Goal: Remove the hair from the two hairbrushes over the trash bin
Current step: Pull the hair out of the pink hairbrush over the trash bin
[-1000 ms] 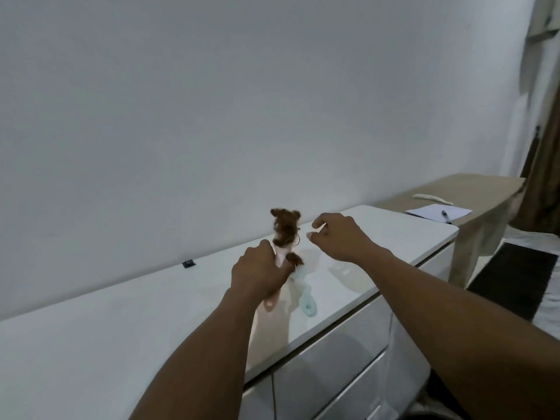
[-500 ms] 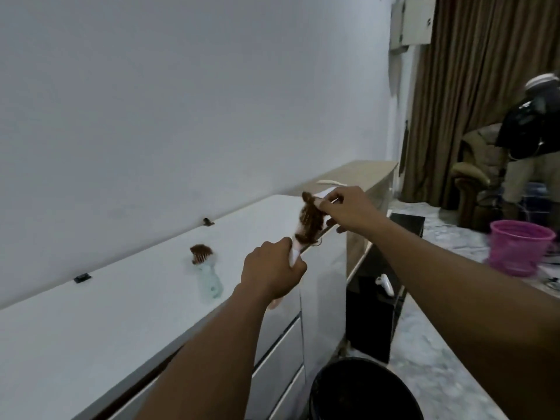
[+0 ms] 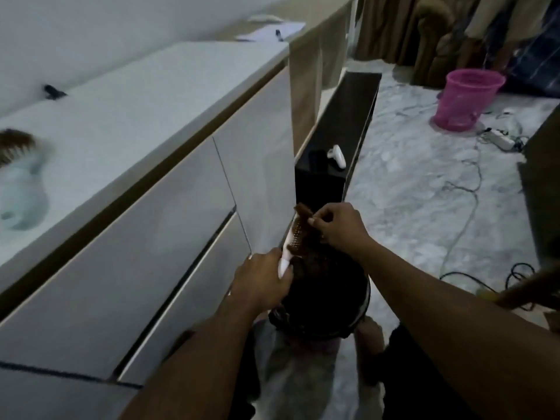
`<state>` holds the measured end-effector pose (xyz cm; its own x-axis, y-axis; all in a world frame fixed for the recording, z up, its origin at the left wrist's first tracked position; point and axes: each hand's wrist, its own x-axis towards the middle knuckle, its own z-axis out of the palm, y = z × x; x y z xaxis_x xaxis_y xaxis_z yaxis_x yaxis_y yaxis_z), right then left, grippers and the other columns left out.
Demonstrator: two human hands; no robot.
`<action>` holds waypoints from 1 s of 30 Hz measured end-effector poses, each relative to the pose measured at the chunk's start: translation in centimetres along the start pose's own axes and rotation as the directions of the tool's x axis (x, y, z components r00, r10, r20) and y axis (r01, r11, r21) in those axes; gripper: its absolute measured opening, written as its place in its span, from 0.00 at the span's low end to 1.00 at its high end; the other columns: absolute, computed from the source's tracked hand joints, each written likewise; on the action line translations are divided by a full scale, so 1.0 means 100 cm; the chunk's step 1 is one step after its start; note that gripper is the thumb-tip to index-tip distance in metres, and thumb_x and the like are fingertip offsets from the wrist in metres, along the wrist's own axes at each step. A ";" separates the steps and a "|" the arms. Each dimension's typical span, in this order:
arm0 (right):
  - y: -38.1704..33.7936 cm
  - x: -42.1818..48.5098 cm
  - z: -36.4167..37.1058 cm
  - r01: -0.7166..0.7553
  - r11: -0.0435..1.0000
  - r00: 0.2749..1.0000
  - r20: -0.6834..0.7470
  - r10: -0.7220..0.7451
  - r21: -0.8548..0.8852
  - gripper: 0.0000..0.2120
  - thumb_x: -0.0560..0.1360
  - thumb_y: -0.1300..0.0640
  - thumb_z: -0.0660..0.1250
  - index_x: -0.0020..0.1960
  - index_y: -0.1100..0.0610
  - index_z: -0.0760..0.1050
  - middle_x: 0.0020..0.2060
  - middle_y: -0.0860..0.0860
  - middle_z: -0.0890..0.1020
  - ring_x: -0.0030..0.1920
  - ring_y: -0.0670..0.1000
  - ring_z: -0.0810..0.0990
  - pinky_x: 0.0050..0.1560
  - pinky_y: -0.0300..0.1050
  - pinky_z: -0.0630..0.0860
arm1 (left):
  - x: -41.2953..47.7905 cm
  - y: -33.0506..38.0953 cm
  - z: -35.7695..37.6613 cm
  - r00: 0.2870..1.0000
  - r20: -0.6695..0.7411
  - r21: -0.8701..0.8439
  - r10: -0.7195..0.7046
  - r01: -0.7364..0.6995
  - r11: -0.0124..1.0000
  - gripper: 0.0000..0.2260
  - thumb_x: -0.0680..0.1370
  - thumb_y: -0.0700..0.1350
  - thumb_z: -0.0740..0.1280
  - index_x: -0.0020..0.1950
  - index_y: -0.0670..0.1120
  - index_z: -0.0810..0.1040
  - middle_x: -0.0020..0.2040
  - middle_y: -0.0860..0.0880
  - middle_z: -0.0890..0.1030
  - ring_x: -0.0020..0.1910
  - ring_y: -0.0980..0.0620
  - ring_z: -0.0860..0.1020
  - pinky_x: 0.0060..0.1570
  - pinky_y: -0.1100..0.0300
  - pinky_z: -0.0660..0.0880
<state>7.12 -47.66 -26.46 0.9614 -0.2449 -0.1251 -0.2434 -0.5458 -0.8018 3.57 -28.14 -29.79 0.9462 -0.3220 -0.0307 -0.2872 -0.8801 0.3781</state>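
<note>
My left hand (image 3: 263, 280) grips the handle of a pale pink hairbrush (image 3: 293, 237) tangled with brown hair (image 3: 303, 211). It is held over a black trash bin (image 3: 328, 298) on the floor beside the cabinet. My right hand (image 3: 338, 224) pinches a tuft of that hair at the brush's upper end. A second, light blue hairbrush (image 3: 21, 180) with brown hair in its bristles lies on the white cabinet top (image 3: 136, 107) at the far left, blurred.
A low black bench (image 3: 342, 128) with a white object on it stands past the bin. A pink basket (image 3: 466, 98), a power strip and cables lie on the marble floor at right. Paper and a pen rest on the far wooden desk.
The view has swung down and right. Both hands carried the pink brush from above the cabinet edge down over the black bin, and my right hand now pinches the hair.
</note>
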 end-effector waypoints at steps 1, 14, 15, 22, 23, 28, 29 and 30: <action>0.017 0.004 0.011 -0.023 1.000 1.000 0.019 0.023 -0.016 0.07 0.76 0.54 0.73 0.45 0.59 0.83 0.39 0.54 0.85 0.41 0.53 0.84 0.46 0.51 0.83 | 0.003 -0.007 0.016 0.999 0.052 -0.021 -0.013 0.014 1.000 0.16 0.79 0.60 0.61 0.54 0.49 0.76 0.49 0.44 0.83 0.49 0.40 0.81 0.44 0.50 0.77; 0.165 0.034 0.112 -0.487 0.800 0.871 0.261 0.416 0.350 0.07 0.80 0.63 0.66 0.43 0.57 0.73 0.47 0.58 0.77 0.53 0.59 0.81 0.43 0.52 0.85 | 0.026 -0.084 0.152 0.879 0.439 -0.205 -0.185 0.299 0.932 0.12 0.78 0.57 0.66 0.44 0.49 0.74 0.42 0.46 0.82 0.44 0.42 0.81 0.40 0.55 0.72; 0.171 0.035 0.117 -0.505 0.812 0.857 0.284 0.430 0.293 0.04 0.80 0.62 0.67 0.47 0.57 0.73 0.46 0.56 0.77 0.53 0.59 0.81 0.47 0.55 0.85 | 0.027 -0.090 0.158 0.866 0.459 -0.179 -0.199 0.309 0.934 0.12 0.77 0.59 0.64 0.44 0.50 0.73 0.42 0.46 0.82 0.44 0.42 0.81 0.41 0.54 0.73; 0.164 0.077 0.120 -0.371 0.908 0.905 0.298 0.305 0.197 0.25 0.71 0.46 0.77 0.66 0.48 0.75 0.56 0.53 0.80 0.53 0.51 0.83 0.52 0.49 0.82 | 0.054 -0.089 0.169 0.911 0.400 -0.205 -0.101 0.196 0.959 0.10 0.79 0.54 0.66 0.46 0.49 0.72 0.36 0.50 0.78 0.37 0.44 0.79 0.38 0.48 0.78; 0.163 0.083 0.121 -0.326 0.932 0.921 0.276 0.275 0.158 0.21 0.72 0.50 0.77 0.62 0.51 0.79 0.53 0.53 0.82 0.52 0.51 0.84 0.53 0.47 0.82 | 0.057 -0.088 0.172 0.918 0.387 -0.211 -0.091 0.184 0.960 0.10 0.79 0.54 0.66 0.47 0.49 0.72 0.36 0.51 0.78 0.37 0.45 0.78 0.38 0.49 0.77; 0.167 0.102 0.133 -0.313 0.940 0.950 0.042 0.311 0.134 0.06 0.72 0.56 0.77 0.39 0.52 0.81 0.39 0.51 0.86 0.43 0.51 0.86 0.50 0.51 0.84 | 0.073 -0.087 0.180 0.923 0.367 -0.257 -0.113 0.217 0.942 0.10 0.80 0.56 0.64 0.47 0.50 0.73 0.38 0.53 0.79 0.38 0.49 0.78 0.36 0.53 0.73; 0.168 0.104 0.135 -0.348 0.919 0.937 0.037 0.347 0.186 0.07 0.72 0.56 0.76 0.37 0.51 0.79 0.38 0.52 0.86 0.43 0.53 0.86 0.49 0.53 0.84 | 0.076 -0.087 0.181 0.919 0.374 -0.273 -0.122 0.235 0.933 0.10 0.80 0.57 0.64 0.46 0.52 0.72 0.38 0.53 0.79 0.38 0.51 0.78 0.35 0.55 0.70; 0.170 0.105 0.136 -0.386 0.887 0.921 0.048 0.388 0.255 0.08 0.73 0.57 0.76 0.37 0.51 0.78 0.38 0.53 0.86 0.44 0.55 0.87 0.49 0.55 0.84 | 0.079 -0.087 0.182 0.914 0.383 -0.292 -0.132 0.255 0.922 0.10 0.81 0.57 0.64 0.43 0.54 0.71 0.38 0.54 0.78 0.37 0.52 0.77 0.34 0.57 0.68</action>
<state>14.85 -48.62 -49.31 0.7969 -0.3987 -0.4538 -0.5546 -0.1852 -0.8112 10.79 -29.42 -50.18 0.8460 -0.3123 -0.4322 0.0197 -0.7917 0.6106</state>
